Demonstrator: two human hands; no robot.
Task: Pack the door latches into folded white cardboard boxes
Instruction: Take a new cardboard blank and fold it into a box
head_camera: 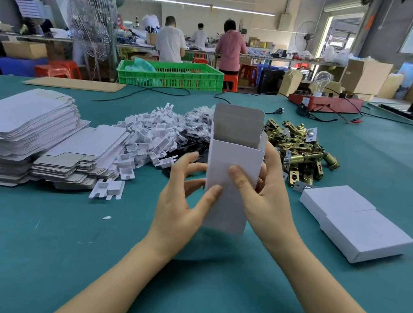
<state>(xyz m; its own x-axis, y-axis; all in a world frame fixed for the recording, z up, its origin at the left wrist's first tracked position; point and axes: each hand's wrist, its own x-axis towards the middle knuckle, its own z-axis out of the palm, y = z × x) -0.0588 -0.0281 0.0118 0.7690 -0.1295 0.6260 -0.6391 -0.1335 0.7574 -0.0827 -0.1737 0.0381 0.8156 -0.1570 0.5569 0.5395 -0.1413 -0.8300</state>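
I hold a white cardboard box (233, 160) upright above the green table (83, 245), its top flap open and pointing up. My right hand (263, 192) grips the box from the right, thumb on its front face. My left hand (181, 197) pinches its lower left edge between thumb and fingers. A pile of brass door latches (303, 150) lies behind my right hand. Two closed white boxes (354, 223) lie flat at the right. Stacks of flat unfolded box blanks (30, 133) stand at the left.
A heap of white plastic inserts (147, 138) and small black bagged parts (196, 126) lies behind the box. Farther back are a green crate (171, 75), black cables, a red test board with a bulb (323, 100), and people at distant benches.
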